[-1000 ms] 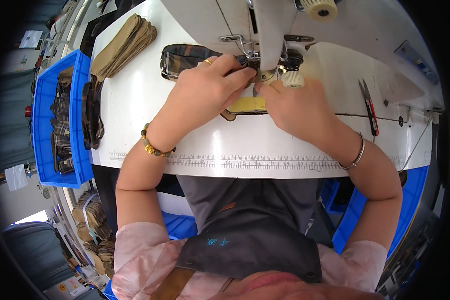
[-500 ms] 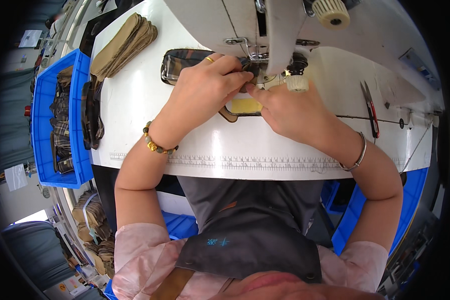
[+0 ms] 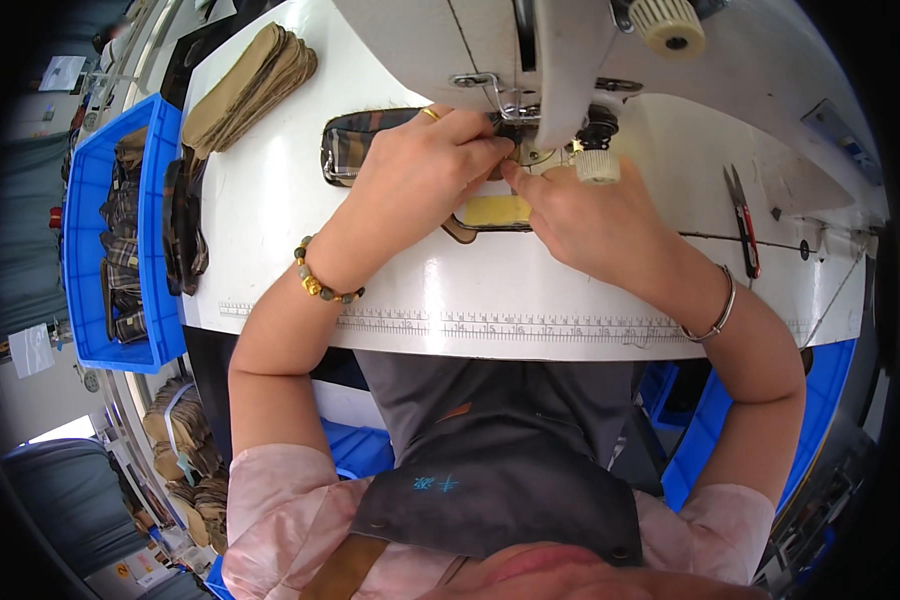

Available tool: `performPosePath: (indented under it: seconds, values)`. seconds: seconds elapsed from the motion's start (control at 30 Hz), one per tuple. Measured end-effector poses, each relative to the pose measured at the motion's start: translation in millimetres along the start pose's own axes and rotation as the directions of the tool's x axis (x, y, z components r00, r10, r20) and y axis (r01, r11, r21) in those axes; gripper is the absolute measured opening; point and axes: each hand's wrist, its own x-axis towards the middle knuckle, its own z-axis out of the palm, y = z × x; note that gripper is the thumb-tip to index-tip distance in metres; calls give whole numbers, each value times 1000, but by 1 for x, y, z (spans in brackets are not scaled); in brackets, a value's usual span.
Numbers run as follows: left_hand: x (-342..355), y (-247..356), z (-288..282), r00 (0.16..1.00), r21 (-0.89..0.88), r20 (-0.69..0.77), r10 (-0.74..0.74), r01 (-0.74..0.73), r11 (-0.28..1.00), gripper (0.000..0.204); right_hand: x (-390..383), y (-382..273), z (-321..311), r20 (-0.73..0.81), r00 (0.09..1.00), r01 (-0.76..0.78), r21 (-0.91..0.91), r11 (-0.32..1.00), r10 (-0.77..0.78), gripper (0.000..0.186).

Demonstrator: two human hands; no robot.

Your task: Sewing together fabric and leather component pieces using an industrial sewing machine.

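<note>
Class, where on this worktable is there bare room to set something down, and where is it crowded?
One free patch of tabletop lies between the tan stack, plaid piece and left forearm; another between both forearms, bordered by the yellow strip and printed ruler. It is crowded at the sewing machine, where the left hand and right hand nearly meet.

Both elbows [image 3: 255, 372] are bent and flared out wide, with the forearms [image 3: 292, 318] angling in over the near edge of the worktop [image 3: 550, 280] till the hands almost meet, well in from that edge. Left hand [image 3: 422, 168] is knuckles-up, thumb and forefinger drawn together in a pinch. Right hand [image 3: 592, 215] is back-up too, one digit stretched toward the left's fingertips; can't tell which one tbh.
</note>
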Motion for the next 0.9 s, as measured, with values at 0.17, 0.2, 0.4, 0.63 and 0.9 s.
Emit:
performPosePath:
  seconds: [0.17, 0.2, 0.4, 0.63, 0.9]
  values:
    - [4, -3, 3, 998, -83, -8, -61, 60, 995, 22, 4, 3, 3, -212, 976, 61, 93, 994, -40, 20]
    - [3, -5, 5, 993, -138, 3, -118, 118, 983, 23, 5, 3, 4, -214, 976, 58, 91, 994, -38, 19]
    - [9, -19, -3, 887, -573, 277, -370, 461, 677, 26, 3, 11, 13, -257, 965, 80, 69, 994, -59, 29]
    - [5, -9, -26, 899, -227, 219, -380, 426, 876, 32, 7, 15, 20, -340, 937, 128, 112, 985, -83, 37]
    - [-1, -15, -9, 963, -232, -206, -175, 126, 964, 27, 12, 10, 16, -219, 975, 104, 296, 950, -39, 26]
